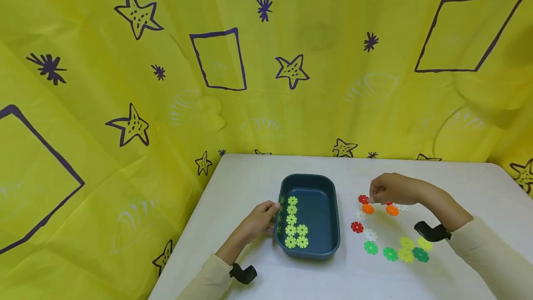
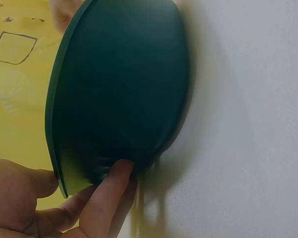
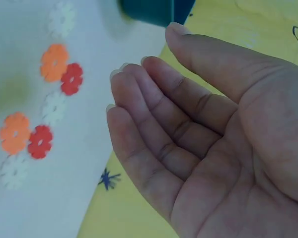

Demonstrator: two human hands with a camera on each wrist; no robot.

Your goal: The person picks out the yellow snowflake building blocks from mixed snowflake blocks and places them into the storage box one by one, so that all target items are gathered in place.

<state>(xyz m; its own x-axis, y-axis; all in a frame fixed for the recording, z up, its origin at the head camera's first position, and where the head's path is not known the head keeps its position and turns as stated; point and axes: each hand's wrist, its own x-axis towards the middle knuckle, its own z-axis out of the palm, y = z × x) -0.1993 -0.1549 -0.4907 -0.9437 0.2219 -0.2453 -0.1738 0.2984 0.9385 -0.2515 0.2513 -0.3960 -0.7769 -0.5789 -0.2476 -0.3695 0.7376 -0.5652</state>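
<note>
A dark teal rectangular tray stands on the table, with several yellow-green flower-shaped discs laid along its left side. My left hand holds the tray's left wall; in the left wrist view its thumb is at the rim of the tray and the other fingers lie against the outside. To the right of the tray, my right hand hovers over loose discs: red, orange, white, green and yellow. Its fingers are loosely bent, with nothing visible between them.
The white table carries everything. Behind it and at the left hangs a yellow cloth printed with stars and outlined shapes. A black band with a small device is on the left wrist, another on the right.
</note>
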